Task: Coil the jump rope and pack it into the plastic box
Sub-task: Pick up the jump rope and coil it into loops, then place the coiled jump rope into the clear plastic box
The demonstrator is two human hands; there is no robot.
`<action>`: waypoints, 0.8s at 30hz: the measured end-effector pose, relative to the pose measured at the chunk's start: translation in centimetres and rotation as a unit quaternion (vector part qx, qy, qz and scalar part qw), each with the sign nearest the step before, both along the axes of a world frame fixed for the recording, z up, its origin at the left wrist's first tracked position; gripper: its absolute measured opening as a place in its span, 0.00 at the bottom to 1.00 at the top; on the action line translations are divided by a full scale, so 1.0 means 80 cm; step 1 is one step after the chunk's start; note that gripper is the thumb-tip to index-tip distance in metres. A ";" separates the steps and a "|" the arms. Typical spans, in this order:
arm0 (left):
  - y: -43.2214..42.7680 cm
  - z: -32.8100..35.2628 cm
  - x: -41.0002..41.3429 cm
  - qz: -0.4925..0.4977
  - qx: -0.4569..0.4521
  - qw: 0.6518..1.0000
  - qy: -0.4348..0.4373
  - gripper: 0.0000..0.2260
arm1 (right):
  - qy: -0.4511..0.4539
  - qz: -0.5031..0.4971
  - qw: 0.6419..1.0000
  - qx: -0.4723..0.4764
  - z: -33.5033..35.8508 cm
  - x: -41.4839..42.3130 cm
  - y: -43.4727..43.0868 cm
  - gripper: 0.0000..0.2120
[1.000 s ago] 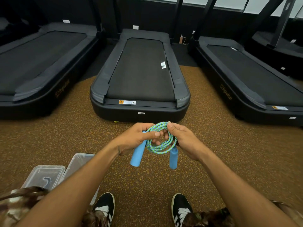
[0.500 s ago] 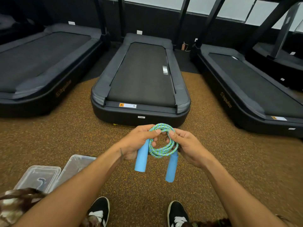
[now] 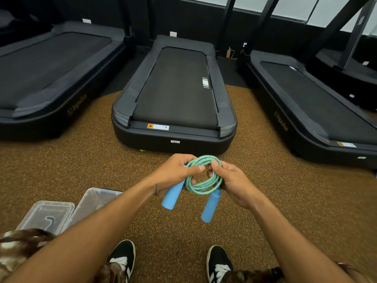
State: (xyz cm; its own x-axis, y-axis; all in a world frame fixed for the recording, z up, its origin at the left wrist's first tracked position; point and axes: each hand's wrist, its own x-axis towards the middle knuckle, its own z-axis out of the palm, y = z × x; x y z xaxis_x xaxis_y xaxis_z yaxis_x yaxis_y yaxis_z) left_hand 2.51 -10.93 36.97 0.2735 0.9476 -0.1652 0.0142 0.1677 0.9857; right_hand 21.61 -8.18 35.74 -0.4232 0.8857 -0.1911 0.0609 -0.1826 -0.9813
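Above speckled gym floor (image 3: 61, 170), left hand (image 3: 175, 172) and right hand (image 3: 234, 184) both gripping coiled jump rope (image 3: 204, 180), plastic box (image 3: 95, 201) lower left

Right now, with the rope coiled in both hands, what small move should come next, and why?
Probably carry the coiled jump rope down and left toward the open plastic box. Both the left hand and the right hand grip the coil, the blue handles hang free, and the box is still empty.
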 end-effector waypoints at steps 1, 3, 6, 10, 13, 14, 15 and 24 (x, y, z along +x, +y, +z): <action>0.000 0.000 -0.001 -0.008 0.008 1.000 0.014 0.05 | -0.004 -0.004 1.000 -0.001 -0.001 0.000 0.000 0.15; 0.001 -0.001 -0.004 -0.015 0.029 0.999 0.028 0.05 | 0.020 -0.013 1.000 -0.016 -0.002 -0.002 -0.002 0.19; 0.003 -0.007 0.002 0.019 0.025 0.999 -0.025 0.08 | 0.098 -0.048 0.992 -0.056 0.003 -0.017 -0.008 0.17; 0.001 -0.016 0.013 0.048 0.014 0.997 -0.063 0.08 | 0.132 -0.161 0.976 -0.065 0.004 -0.044 -0.006 0.17; 0.000 -0.022 0.011 0.011 -0.023 0.999 -0.021 0.06 | 0.143 -0.211 0.963 -0.093 0.004 -0.051 0.001 0.12; 0.000 -0.025 0.010 0.005 -0.026 1.000 0.001 0.07 | 0.138 -0.220 0.961 -0.098 0.002 -0.051 0.004 0.11; 0.000 -0.026 0.009 0.003 -0.023 1.000 0.015 0.08 | 0.132 -0.224 0.961 -0.099 0.001 -0.052 0.005 0.11; 0.005 -0.019 0.008 0.077 0.072 0.986 0.131 0.21 | 0.107 -0.254 0.960 -0.047 -0.011 -0.076 0.009 0.11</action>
